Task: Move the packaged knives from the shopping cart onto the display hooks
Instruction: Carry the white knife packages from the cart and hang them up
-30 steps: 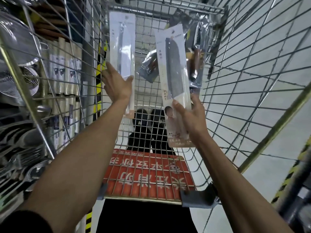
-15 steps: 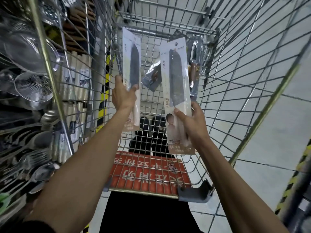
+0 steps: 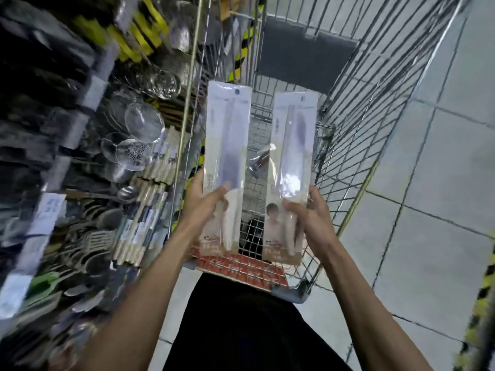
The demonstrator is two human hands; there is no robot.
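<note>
- Your left hand (image 3: 206, 202) grips the lower part of one packaged knife (image 3: 227, 167), thumb across the front and fingers behind.
- Your right hand (image 3: 310, 212) grips a second packaged knife (image 3: 293, 162) the same way, near its handle end.
- Both packs stand upright, side by side but apart, with their hang holes at the top. The left hang hole (image 3: 236, 91) is plainly visible.
- Change: a second ago you held both packs low inside the shopping cart (image 3: 361, 129). They are now lifted above its near end, and your view has swung toward the display rack (image 3: 80, 183) on your left.
- Meaning: both packs are out of the basket, so the pickup appears done. Carrying and hanging remain.
- At least one further package (image 3: 257, 162) lies in the cart, seen between the two packs.
- Edges: the cart's left wire wall stands between your hands and the rack. Lift the packs over its rim before moving left.
- The rack carries mesh strainers (image 3: 144, 124) and other utensils. Blur hides the individual hooks, so confirm a free one before you approach.
- Open room: the tiled floor (image 3: 428, 183) to your right.
</note>
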